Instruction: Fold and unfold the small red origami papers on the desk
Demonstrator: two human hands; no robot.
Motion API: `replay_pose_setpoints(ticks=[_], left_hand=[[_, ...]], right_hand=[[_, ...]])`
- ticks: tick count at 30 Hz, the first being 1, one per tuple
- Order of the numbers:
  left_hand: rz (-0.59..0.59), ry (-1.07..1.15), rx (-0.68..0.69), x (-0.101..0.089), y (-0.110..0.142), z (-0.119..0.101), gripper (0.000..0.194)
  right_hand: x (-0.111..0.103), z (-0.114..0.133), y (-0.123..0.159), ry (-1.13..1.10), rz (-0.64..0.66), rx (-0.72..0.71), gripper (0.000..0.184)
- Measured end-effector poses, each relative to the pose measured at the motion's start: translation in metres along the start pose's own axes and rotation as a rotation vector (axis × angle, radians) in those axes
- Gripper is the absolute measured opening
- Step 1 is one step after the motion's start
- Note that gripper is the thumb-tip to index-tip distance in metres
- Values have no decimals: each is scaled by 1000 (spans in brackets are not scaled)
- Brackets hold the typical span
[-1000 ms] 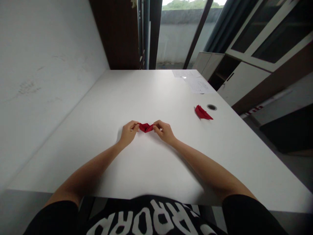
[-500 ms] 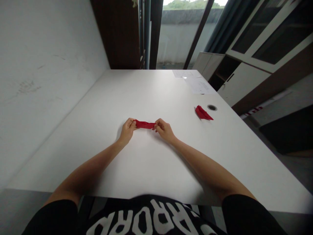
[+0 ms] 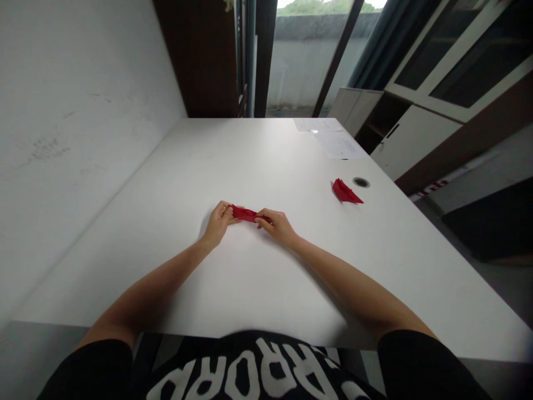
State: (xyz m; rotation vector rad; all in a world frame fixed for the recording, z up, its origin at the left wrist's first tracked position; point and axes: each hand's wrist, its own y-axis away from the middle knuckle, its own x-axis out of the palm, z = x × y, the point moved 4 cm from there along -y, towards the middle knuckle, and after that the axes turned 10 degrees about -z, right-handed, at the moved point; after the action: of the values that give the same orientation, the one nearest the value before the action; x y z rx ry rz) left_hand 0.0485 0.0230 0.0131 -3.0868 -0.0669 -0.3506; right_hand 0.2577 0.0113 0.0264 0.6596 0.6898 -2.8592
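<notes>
Between my hands is a narrow piece of folded red paper [image 3: 245,214], held just above the white table [image 3: 250,283]. My left hand [image 3: 219,222] pinches its left end, with fingers behind it. My right hand [image 3: 276,224] is closed on the right part, thumb in front and fingers over the top, and a bit of red shows beneath them. Its folds are partly covered by the fingers. Farther right on the table lies a red folded paper boat [image 3: 346,192], apart from both hands.
A round cable hole [image 3: 361,182] is set in the tabletop beside the boat. White paper sheets [image 3: 338,144] lie at the far right corner. A wall [image 3: 83,139] borders the table on the left. White cabinets [image 3: 416,139] stand beyond its right edge.
My right hand has shifted a little left along the red paper and grips it nearer the middle. The paper's right end has tipped slightly down. My left hand and the boat have stayed put.
</notes>
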Motion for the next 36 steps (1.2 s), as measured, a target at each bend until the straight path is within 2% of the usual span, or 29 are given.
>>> replay_pose_setpoints(ticks=[2,5,7,10,12,15,22,28,32,35,36], left_hand=[[11,32,-33,0,0,2,35],[26,28,-36,1,1,2,31],[80,-21,18,4,3,-2,34],[192,-159,134,10,8,-9,49],[224,-267,209,12,11,-12,39],[172,-364,253,11,12,-14,26],[43,-377,242,4,10,-16,24],[103,-408,203,6,11,-13,27],[82,-581,320,5,14,-19,18],[105,-738,457,8,18,-24,17],[129,-769,491,10,19,-25,18]], right_hand=[[1,-3,0,-71,13,87,15],[-2,-4,-1,-60,-24,117,11],[-5,-2,-2,-12,-35,91,8],[-6,3,-3,34,-17,41,8],[-6,4,-3,48,-16,26,9],[-6,4,-2,58,-28,22,10],[-4,0,0,-90,-54,83,12],[-3,2,0,-151,-87,91,17],[-4,6,0,-57,-73,14,14],[-1,10,1,91,-18,-40,33],[1,11,1,153,14,-54,33]])
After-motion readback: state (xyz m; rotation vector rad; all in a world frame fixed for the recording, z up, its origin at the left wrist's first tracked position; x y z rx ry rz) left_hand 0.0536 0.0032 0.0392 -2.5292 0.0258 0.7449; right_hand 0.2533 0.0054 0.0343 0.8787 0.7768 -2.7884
